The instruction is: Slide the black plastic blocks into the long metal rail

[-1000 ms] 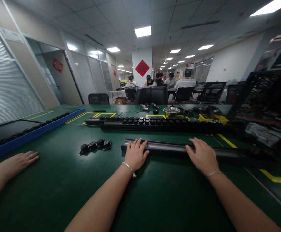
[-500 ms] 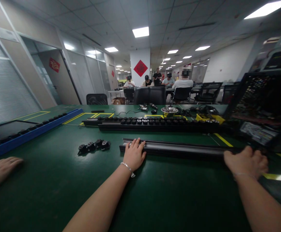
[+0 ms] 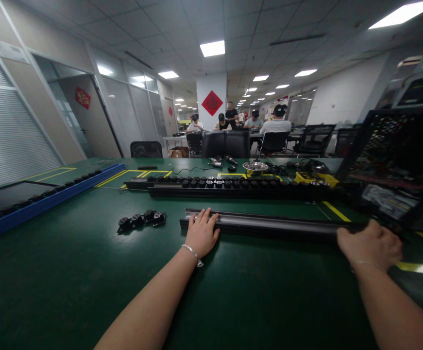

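Observation:
A long black metal rail (image 3: 280, 227) with a grooved top lies across the green table (image 3: 262, 296) in front of me. My left hand (image 3: 203, 230) grips it near its left end, fingers draped over the top and thumb along the near side. At the right end my right hand (image 3: 370, 243) is closed around the rail, with its fingertips partly hidden. Left of the rail sits a short row of black wheel-like parts (image 3: 142, 220). Behind it stand long black rails (image 3: 233, 191) lined with similar parts.
A blue channel (image 3: 61, 198) holding black parts runs along the left. Farther back are a metal bowl (image 3: 255, 168), a yellow tray (image 3: 315, 179) and cables. An open electronics case (image 3: 397, 146) stands at right. Several people sit beyond the black chairs (image 3: 226, 144).
Another person's hand at the left edge has gone out of view. My right hand's fingers have curled slightly more; the left hand and rail look unmoved. A standing person in the background has shifted left.

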`<act>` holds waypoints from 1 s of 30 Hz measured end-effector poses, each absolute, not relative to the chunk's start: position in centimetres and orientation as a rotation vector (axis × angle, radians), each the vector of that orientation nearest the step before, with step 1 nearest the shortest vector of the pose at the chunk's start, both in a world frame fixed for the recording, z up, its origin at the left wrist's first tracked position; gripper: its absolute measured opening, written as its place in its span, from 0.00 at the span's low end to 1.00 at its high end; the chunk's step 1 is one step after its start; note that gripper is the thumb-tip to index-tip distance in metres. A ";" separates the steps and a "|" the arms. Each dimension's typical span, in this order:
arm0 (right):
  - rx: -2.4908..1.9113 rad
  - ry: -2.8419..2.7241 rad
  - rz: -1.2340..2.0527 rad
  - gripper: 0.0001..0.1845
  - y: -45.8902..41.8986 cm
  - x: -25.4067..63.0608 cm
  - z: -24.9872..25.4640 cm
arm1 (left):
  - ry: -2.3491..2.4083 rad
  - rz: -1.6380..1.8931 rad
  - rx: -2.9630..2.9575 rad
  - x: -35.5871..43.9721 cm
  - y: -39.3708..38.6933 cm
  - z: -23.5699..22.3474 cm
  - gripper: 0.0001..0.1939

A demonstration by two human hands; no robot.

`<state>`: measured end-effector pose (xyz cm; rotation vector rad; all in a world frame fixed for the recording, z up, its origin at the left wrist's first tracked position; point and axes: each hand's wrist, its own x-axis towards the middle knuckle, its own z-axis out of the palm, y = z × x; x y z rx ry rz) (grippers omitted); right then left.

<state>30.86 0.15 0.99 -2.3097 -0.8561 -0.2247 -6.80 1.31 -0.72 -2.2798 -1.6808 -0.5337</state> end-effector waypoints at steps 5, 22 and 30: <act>-2.302 -0.867 -0.250 0.39 0.3 31.1 0.6 | -1.678 -0.529 -2.274 -6.8 1.2 -0.6 0.23; -2.304 -0.846 -0.302 0.37 0.6 31.3 0.6 | -1.671 -0.532 -2.275 -6.8 1.3 -0.8 0.24; -2.344 -0.878 -0.331 0.34 0.6 31.3 1.0 | -1.691 -0.518 -2.277 -6.7 1.2 -0.6 0.24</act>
